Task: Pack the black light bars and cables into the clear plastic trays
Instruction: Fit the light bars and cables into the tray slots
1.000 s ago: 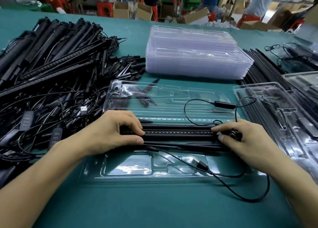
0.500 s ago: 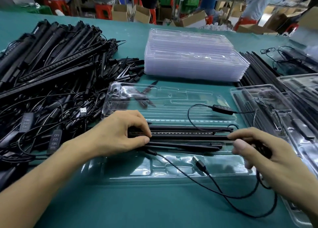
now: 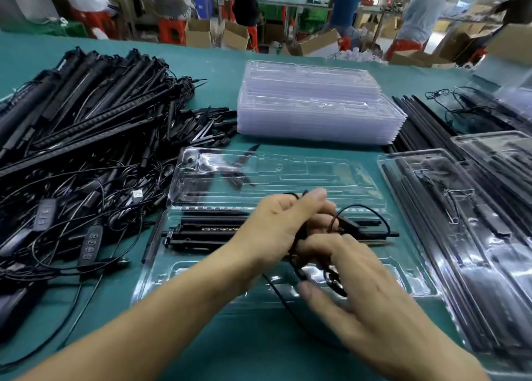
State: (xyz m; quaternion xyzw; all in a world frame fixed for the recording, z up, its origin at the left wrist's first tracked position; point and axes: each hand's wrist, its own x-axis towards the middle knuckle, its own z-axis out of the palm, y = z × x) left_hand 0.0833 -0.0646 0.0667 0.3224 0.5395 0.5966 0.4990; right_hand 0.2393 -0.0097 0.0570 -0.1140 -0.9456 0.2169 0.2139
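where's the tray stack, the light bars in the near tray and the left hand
tray stack [image 3: 311, 84]: head view, flat top of the uppermost tray
light bars [image 3: 207, 233]: head view, left stretch of the bars in the near tray
left hand [image 3: 275, 225]: head view, back of the hand

Clear plastic tray [image 3: 201, 268]: open clamshell, flat on the bench under both hands, lid half lying beyond them.
Black light bars [image 3: 207, 232]: several, laid lengthwise in the tray's middle channel, reaching out left of the left hand [image 3: 276, 225].
Thin black cable [image 3: 363, 208]: bunched in the left hand's grip, one loop arching just right of it, strands running under the blurred right hand [image 3: 359, 288].
Heap of loose bars and cables [image 3: 86, 127]: well left of the left hand.
Stack of empty trays [image 3: 313, 107]: beyond both hands.
Filled trays [image 3: 475, 236]: right of the right hand.
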